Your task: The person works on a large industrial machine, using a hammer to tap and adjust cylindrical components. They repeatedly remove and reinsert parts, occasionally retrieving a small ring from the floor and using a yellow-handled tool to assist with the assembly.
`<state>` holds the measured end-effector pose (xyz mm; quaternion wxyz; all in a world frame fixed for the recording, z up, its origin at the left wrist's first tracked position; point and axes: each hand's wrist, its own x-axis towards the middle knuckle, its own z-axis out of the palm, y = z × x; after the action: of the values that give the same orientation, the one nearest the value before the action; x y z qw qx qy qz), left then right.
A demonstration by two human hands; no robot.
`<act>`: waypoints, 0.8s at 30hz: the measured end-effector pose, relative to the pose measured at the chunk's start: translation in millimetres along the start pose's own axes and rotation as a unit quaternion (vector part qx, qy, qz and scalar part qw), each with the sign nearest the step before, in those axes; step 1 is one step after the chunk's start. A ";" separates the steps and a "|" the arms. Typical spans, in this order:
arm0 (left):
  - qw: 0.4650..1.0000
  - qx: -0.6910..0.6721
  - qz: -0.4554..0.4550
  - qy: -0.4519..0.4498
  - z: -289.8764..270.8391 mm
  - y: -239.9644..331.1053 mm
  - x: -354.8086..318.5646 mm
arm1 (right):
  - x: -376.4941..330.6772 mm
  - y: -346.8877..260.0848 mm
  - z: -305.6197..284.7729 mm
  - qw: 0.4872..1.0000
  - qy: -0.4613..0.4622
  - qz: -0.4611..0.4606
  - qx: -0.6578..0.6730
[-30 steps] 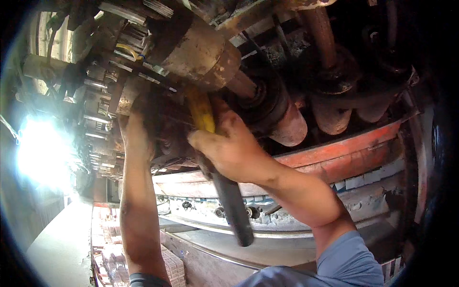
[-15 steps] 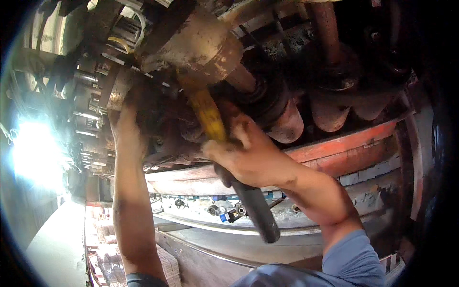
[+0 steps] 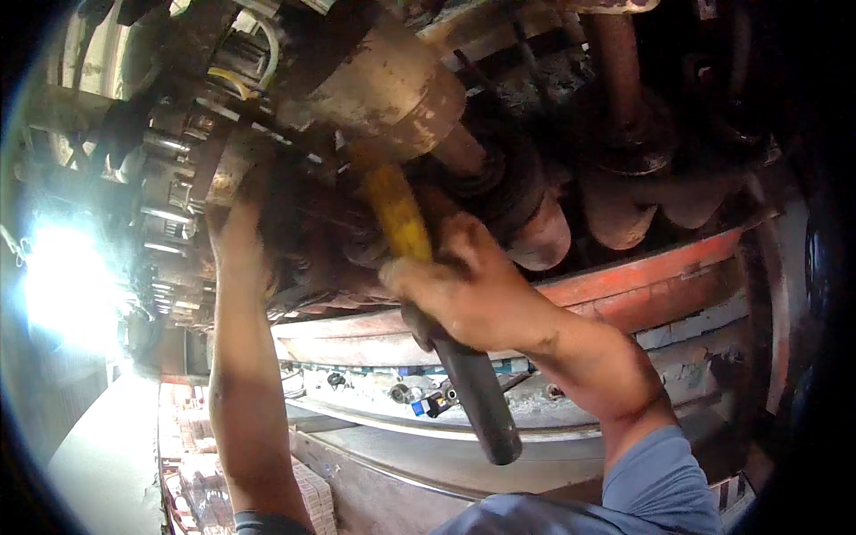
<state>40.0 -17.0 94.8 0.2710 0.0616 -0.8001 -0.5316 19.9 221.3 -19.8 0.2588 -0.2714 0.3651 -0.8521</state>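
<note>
My right hand [image 3: 459, 299] is wrapped around a long tool with a yellow shaft and a black grip [image 3: 481, 406], much like a hammer. Its yellow part [image 3: 399, 214] slants up and left toward a thick, worn, cream-coloured cylinder [image 3: 383, 94]. The tool's far end is lost in shadow, so its head cannot be made out. Raised at the left, my left hand [image 3: 239, 218] reaches into dark machinery, close to a tan metal block [image 3: 227, 169]. Shadow hides its fingers and anything in them.
Greasy rods and rounded metal ends [image 3: 615, 214] hang at the right. Below them runs a red beam [image 3: 651, 276]. A ledge [image 3: 357, 397] holds small fittings and a blue part [image 3: 419, 407]. Rows of metal pins [image 3: 165, 214] stand at the left, near a glaring light [image 3: 67, 285].
The tool has shifted slightly right and down in view with my right hand, and the cylinder also appears a little further right. My left hand has hardly moved.
</note>
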 end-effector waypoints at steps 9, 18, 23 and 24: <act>1.000 -0.010 0.003 0.011 -1.8 -6.1 -0.4 | -1.8 -5.5 -8.0 0.967 0.006 0.018 -0.256; 1.000 -0.012 0.000 0.014 -0.7 -4.7 -1.0 | 5.5 -2.3 19.9 0.996 -0.011 0.036 0.083; 0.999 -0.025 0.012 0.024 -1.0 -8.3 0.8 | -5.7 -14.3 1.9 0.980 0.004 0.020 -0.199; 0.999 -0.025 0.008 0.022 -0.5 -8.3 1.3 | -9.0 -14.6 -0.8 0.976 0.026 0.024 -0.213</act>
<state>37.5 -21.4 88.1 0.2939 0.0603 -0.7812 -0.5476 22.2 236.2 -11.6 0.2057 -0.2894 0.5513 -0.7550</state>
